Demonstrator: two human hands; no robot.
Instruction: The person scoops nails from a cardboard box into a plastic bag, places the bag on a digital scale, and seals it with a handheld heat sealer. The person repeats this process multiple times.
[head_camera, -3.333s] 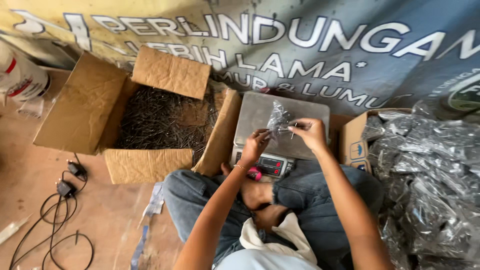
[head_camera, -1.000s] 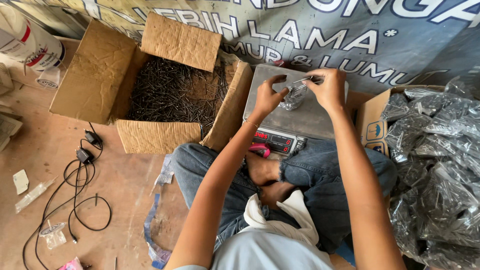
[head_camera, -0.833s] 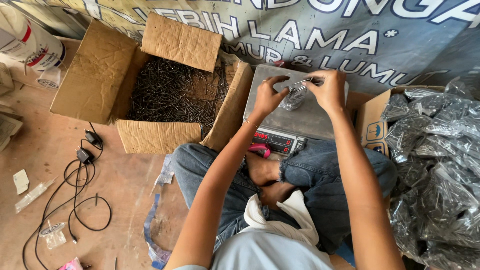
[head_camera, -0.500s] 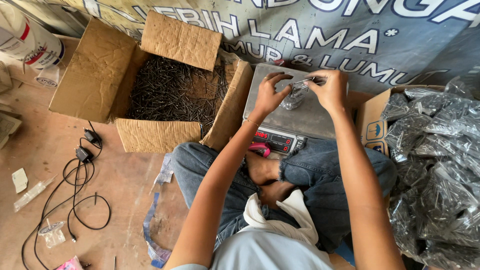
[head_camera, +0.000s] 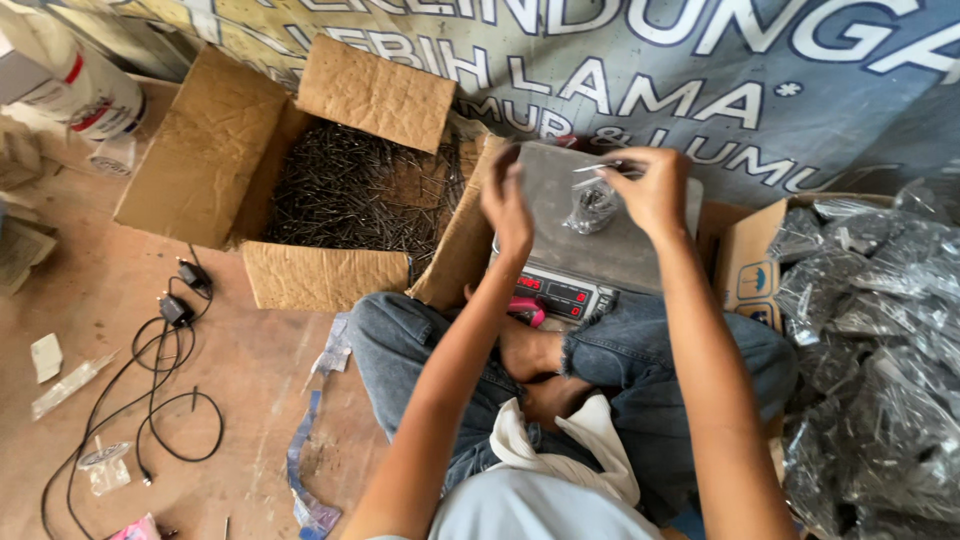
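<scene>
Looking down from the head camera, I see my right hand (head_camera: 655, 190) pinching the top of a small clear plastic bag of dark nails (head_camera: 592, 205), so the bag hangs with its bottom resting on the grey metal platform of the digital scale (head_camera: 560, 235). That grip keeps the mouth up and the load on the pan. A thin metal piece, perhaps a single nail, juts from the fingertips toward the left; I cannot tell for certain at this size. My left hand (head_camera: 507, 200) hovers just beside the bag, fingers loosely curled and holding nothing that I can see, close enough to reach the open brown cardboard box of loose dark nails (head_camera: 350, 190) at its left.

The scale sits on the floor against my crossed legs, wedged between that box's flap and a second cardboard box (head_camera: 745, 270) to the right, so there is little room sideways. A heap of filled clear bags (head_camera: 880, 340) crowds the right edge. More open floor lies to the left, past the black cable (head_camera: 150, 370).
</scene>
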